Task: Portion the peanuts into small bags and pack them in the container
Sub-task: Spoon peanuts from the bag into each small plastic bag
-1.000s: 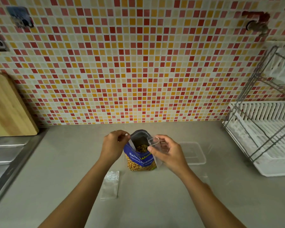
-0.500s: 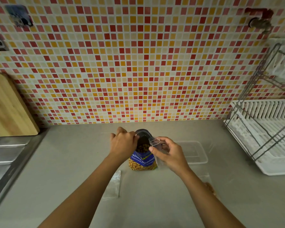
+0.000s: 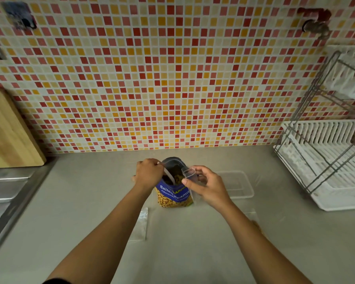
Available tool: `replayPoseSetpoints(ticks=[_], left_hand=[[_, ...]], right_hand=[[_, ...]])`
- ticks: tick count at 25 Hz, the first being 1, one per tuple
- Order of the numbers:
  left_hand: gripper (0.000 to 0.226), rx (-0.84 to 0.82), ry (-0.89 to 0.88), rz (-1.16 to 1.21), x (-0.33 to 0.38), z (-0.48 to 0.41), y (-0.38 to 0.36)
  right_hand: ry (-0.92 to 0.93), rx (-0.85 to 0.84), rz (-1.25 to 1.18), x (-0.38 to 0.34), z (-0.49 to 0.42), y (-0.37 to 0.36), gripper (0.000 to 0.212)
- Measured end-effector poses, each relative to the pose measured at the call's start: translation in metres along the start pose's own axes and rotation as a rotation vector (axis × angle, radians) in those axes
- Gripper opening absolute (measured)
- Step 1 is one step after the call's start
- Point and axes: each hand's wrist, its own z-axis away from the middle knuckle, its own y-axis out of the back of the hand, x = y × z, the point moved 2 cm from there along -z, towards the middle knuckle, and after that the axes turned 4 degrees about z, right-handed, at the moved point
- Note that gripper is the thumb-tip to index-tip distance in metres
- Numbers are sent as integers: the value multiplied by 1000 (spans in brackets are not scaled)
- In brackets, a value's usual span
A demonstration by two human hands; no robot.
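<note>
A blue bag of salted peanuts stands open on the grey counter, peanuts showing inside its mouth. My left hand is at the bag's left rim with fingers curled, gripping the rim. My right hand pinches a small clear bag by its open top, right beside the peanut bag's right edge. A clear plastic container lies just right of my right hand. An empty small bag lies flat on the counter under my left forearm.
A white dish rack with a wire frame fills the right side. A wooden cutting board leans on the tiled wall at left, above a steel sink edge. Another clear bag lies by my right forearm.
My left hand has shifted right and closed in over the peanut bag's left rim. My right hand with the small clear bag has stayed nearly still.
</note>
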Motion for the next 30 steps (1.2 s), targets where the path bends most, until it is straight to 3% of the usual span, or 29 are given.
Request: replayPoseSetpoints(ticks=[6, 12, 16, 20, 25, 30], left_hand=[[19, 4, 98, 430, 5, 4, 14], [15, 56, 214, 543, 1, -4, 23], [19, 112, 273, 565, -7, -13, 35], [15, 139, 296, 602, -9, -16, 47], [5, 187, 256, 696, 2, -19, 68], [16, 155, 61, 623, 43, -1, 75]], right_hand=[[36, 37, -56, -4, 4, 5, 49], [80, 157, -38, -10, -7, 20, 51], [161, 152, 110, -15, -11, 18, 52], [224, 125, 476, -22, -15, 6, 59], [230, 113, 594, -29, -23, -2, 61], [236, 131, 345, -37, -23, -11, 53]])
